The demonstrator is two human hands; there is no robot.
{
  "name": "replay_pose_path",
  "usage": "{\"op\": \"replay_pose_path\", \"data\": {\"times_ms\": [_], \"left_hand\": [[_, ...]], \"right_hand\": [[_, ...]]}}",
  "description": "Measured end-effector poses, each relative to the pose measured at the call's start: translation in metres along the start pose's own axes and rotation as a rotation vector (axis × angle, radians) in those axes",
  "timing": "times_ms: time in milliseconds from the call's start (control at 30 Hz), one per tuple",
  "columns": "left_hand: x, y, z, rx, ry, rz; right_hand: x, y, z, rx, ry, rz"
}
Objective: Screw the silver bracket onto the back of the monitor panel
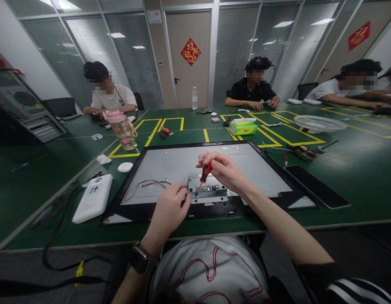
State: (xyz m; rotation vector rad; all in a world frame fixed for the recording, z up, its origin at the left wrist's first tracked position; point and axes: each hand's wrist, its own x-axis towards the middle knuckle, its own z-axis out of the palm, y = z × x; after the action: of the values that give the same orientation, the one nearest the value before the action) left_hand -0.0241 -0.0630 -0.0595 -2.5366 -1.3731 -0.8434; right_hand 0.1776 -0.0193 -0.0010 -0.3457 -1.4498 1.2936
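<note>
A flat display panel [262,169] with a black frame lies back side up on the table before me. Near its front edge sits a metal bracket with a circuit board [211,190]. My right hand [222,169] grips a red and black screwdriver [205,171], its shaft slanting down so the tip meets the bracket's left part. At the bracket's left end rests my left hand [175,200], fingers bent; whether they pinch anything is hidden. Thin wires [147,183] run across the panel to the left of that hand.
Left of the panel are a white power bank [93,198], a white oval case [125,167] and a pink-lidded bottle [122,131]. A black phone [316,185] lies on the right. Beyond stand a green tissue pack [243,126] and a round white grille [320,123]. Several people sit across the table.
</note>
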Motion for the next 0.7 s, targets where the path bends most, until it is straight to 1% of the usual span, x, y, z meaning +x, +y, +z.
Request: {"op": "replay_pose_path", "data": {"times_ms": [100,267,500,633,700], "left_hand": [[-0.0005,0.0000,0.0003,0.001,-0.005,-0.005],[-0.0012,-0.0004,0.0007,-0.004,-0.021,-0.017],[-0.0006,-0.0012,0.0010,-0.011,-0.024,-0.012],[-0.0004,-0.0011,0.0006,-0.014,-0.023,-0.012],[-0.0005,-0.0009,0.0004,-0.017,-0.024,-0.015]], "right_hand": [[-0.0004,-0.0002,-0.0016,-0.016,-0.009,0.002],[-0.0017,-0.0015,-0.0005,0.084,-0.049,0.079],[-0.0009,0.0025,-0.0023,0.025,-0.054,0.010],[-0.0017,-0.0005,-0.0016,0.074,-0.098,0.084],[-0.0020,-0.0018,-0.0006,0.096,-0.115,0.090]]}}
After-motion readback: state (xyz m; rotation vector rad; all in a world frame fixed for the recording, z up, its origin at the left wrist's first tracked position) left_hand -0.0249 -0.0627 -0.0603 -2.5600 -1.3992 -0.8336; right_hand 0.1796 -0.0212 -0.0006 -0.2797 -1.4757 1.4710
